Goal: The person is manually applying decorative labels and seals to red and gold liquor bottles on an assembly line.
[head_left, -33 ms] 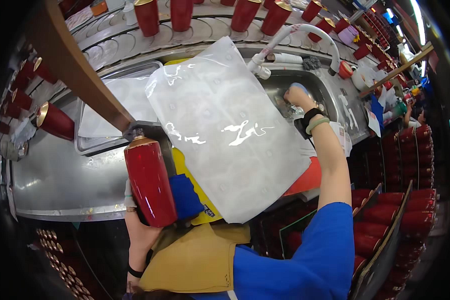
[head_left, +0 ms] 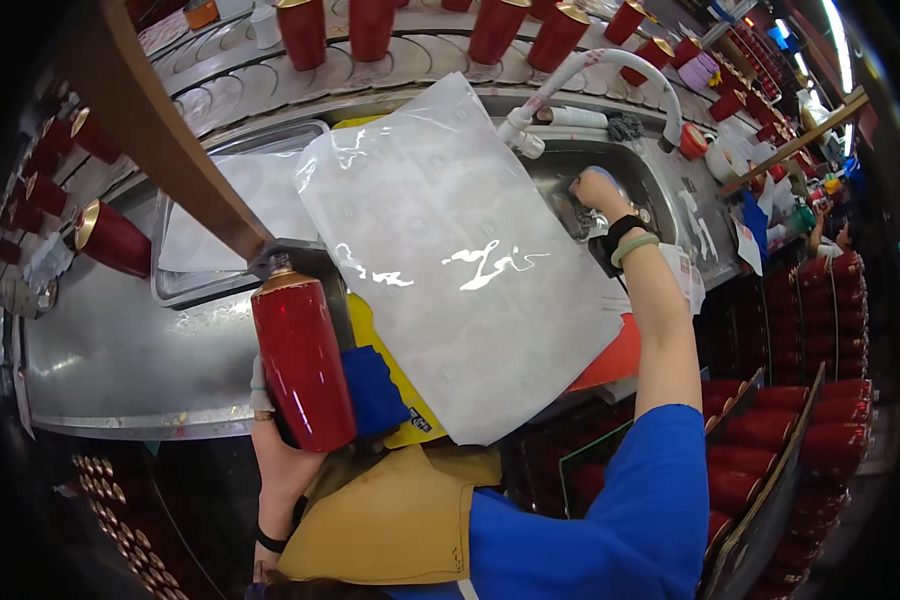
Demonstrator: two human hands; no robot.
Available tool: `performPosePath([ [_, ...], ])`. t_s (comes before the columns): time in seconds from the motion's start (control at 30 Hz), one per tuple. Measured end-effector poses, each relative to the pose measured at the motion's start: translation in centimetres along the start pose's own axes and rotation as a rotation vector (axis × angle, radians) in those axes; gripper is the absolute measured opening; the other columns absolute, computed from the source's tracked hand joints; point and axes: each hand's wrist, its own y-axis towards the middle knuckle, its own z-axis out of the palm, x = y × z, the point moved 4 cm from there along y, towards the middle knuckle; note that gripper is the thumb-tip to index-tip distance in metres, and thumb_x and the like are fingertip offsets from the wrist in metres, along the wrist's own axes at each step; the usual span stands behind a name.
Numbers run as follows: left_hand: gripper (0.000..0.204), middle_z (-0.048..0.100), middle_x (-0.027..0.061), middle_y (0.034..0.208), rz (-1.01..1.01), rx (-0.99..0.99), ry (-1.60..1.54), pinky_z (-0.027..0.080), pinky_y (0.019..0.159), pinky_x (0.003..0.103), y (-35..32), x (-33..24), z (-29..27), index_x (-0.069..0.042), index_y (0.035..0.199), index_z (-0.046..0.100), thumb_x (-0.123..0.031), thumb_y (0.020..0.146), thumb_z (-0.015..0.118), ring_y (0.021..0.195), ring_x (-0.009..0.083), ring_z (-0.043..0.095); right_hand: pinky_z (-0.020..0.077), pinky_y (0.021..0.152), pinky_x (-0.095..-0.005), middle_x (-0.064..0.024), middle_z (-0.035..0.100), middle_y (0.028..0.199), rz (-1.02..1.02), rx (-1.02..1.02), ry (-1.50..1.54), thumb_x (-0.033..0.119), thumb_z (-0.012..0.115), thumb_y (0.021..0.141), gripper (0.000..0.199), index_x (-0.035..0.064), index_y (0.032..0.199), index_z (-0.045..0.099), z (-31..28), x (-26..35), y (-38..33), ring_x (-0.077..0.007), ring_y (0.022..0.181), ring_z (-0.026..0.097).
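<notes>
At the left of centre, my left hand [head_left: 282, 458] is wrapped round the lower part of a glossy red vase [head_left: 303, 365] with a gold shoulder. The vase is tilted, and its neck sits at the end of a brown arm with a dark metal tip [head_left: 273, 258]. White wrapping covers one of my left fingers. My right hand [head_left: 597, 190] reaches over the metal sink [head_left: 660, 178], its fingers closed. Whatever they hold is hidden, with something grey and shiny just below. A large glossy translucent sheet [head_left: 440, 230] lies between my hands.
A blue cloth [head_left: 375, 390] lies beside the vase, over yellow material [head_left: 368, 325]. A white curved faucet [head_left: 580, 65] arches over the sink. Behind, red vases [head_left: 372, 28] stand along a conveyor [head_left: 270, 95]. A metal tray [head_left: 175, 285] holds more sheets. Racks of red vases [head_left: 835, 430] stand right.
</notes>
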Motion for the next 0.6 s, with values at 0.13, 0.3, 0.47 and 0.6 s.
performPosePath([
  [0.13, 0.118, 0.056, 0.0186, 0.153, -0.013, 0.013, -0.029, 0.047, 0.116, 0.039, -0.1, 0.1, -0.4, -0.001, 0.167, 0.027, -0.012, 0.072, 0.097, 0.138, 0.0266, 0.058, 0.0572, 0.083, -0.0497, -0.0302, 0.076, 0.096, -0.058, 0.032, -0.048, 0.046, 0.078, 0.084, 0.051, -0.0035, 0.096, 0.079, -0.2, 1.4, -1.0, -0.0452, 0.092, 0.074],
  [0.3, 0.126, 0.051, 0.0233, 0.16, 0.072, 0.041, 0.04, 0.043, 0.12, 0.04, -0.6, 1.0, -2.0, 0.002, 0.169, 0.021, -0.019, 0.071, 0.099, 0.148, 0.0304, 0.052, 0.0577, 0.081, -0.0453, -0.0213, 0.077, 0.095, -0.086, -0.428, 0.199, 0.03, 0.078, 0.089, 0.032, 0.0007, 0.103, 0.079, -7.6, 7.8, -8.4, -0.0376, 0.089, 0.076],
  [0.47, 0.125, 0.054, 0.0234, 0.159, 0.052, 0.049, -0.009, 0.043, 0.121, 0.04, -0.6, 1.9, -2.1, 0.004, 0.168, 0.02, -0.02, 0.073, 0.098, 0.146, 0.03, 0.055, 0.0479, 0.071, -0.0297, -0.0063, 0.071, 0.091, -0.384, -0.545, 0.612, 0.007, 0.076, 0.094, 0.014, 0.0007, 0.106, 0.075, -13.2, 18.1, -20.8, -0.0147, 0.079, 0.063],
  [0.6, 0.126, 0.053, 0.0261, 0.159, 0.067, 0.014, -0.107, 0.038, 0.125, 0.042, -0.8, 1.4, -1.8, 0.004, 0.168, 0.017, -0.015, 0.073, 0.097, 0.148, 0.0314, 0.052, 0.046, 0.069, -0.0282, -0.0079, 0.071, 0.095, -0.511, -0.501, 0.704, -0.003, 0.074, 0.093, 0.019, -0.0006, 0.111, 0.07, -13.6, 26.2, -29.6, -0.0136, 0.08, 0.062],
])
